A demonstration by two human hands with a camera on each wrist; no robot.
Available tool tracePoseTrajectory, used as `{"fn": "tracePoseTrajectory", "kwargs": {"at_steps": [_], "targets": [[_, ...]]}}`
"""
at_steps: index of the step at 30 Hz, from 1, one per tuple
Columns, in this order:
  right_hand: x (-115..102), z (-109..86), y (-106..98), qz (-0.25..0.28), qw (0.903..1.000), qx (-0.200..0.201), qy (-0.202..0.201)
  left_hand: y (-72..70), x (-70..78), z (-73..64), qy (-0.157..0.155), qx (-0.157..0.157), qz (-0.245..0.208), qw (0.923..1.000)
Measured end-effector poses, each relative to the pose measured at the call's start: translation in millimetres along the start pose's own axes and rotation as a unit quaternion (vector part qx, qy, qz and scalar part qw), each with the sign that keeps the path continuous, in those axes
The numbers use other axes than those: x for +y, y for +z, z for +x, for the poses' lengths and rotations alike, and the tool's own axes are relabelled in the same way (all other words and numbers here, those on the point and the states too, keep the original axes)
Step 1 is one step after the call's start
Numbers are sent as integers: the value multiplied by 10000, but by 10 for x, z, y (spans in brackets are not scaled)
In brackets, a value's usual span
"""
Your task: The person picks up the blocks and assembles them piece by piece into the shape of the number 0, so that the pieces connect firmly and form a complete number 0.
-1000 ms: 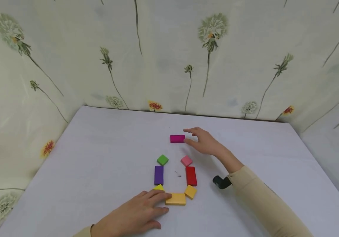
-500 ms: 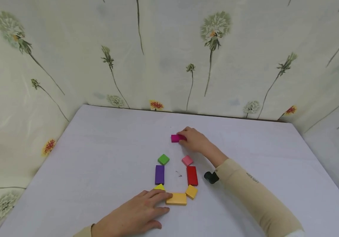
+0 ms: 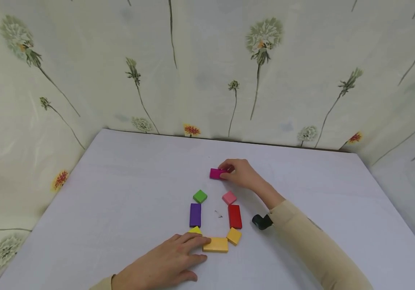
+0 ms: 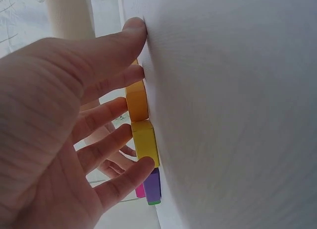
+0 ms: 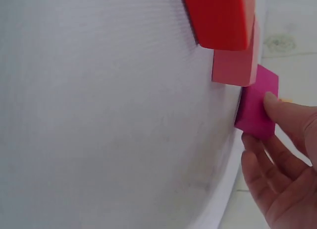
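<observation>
My right hand (image 3: 241, 174) pinches a magenta block (image 3: 216, 173) by its right end, thumb in front and fingers behind. In the right wrist view the magenta block (image 5: 259, 104) shows between thumb and fingers, beyond a pink block (image 5: 234, 68). My left hand (image 3: 169, 257) lies with fingers spread, touching an orange rectangular block (image 3: 216, 245) and a yellow block (image 3: 195, 230) that it partly covers. A purple block (image 3: 195, 215), a green block (image 3: 200, 196), a red block (image 3: 234, 216) and a small orange block (image 3: 234, 236) complete an outline open at the far side.
A white-covered table (image 3: 138, 177) bears all the blocks. A black bent piece (image 3: 261, 221) sticks out by the right sleeve (image 3: 301, 237). Behind the table's far edge hangs a flowered curtain (image 3: 200, 72). A small dark mark (image 3: 218, 214) lies inside the outline.
The right hand has moved left onto the magenta block, taken hold of its right end and shifted it slightly nearer. The left hand has stayed where it was.
</observation>
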State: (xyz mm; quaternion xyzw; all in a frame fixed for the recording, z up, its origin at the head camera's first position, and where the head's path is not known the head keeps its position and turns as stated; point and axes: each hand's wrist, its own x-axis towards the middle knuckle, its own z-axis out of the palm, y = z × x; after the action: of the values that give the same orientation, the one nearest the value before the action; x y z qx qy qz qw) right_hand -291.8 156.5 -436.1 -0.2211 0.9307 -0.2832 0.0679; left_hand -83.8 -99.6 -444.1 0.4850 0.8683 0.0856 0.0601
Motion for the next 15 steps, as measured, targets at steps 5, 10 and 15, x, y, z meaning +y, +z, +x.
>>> {"fn": "tracePoseTrajectory", "kwargs": {"at_steps": [5, 10, 15], "targets": [[-9, -71, -50, 397, 9990, 119, -163, 0, 2, 5, -35, -39, -34, 10000], [-59, -141, -88, 688, 9974, 6, -215, -7, -2, 6, -62, -89, -93, 9999], [-120, -219, -88, 829, 9959, -221, -278, -9, -7, 4, -40, -61, -56, 10000]]}}
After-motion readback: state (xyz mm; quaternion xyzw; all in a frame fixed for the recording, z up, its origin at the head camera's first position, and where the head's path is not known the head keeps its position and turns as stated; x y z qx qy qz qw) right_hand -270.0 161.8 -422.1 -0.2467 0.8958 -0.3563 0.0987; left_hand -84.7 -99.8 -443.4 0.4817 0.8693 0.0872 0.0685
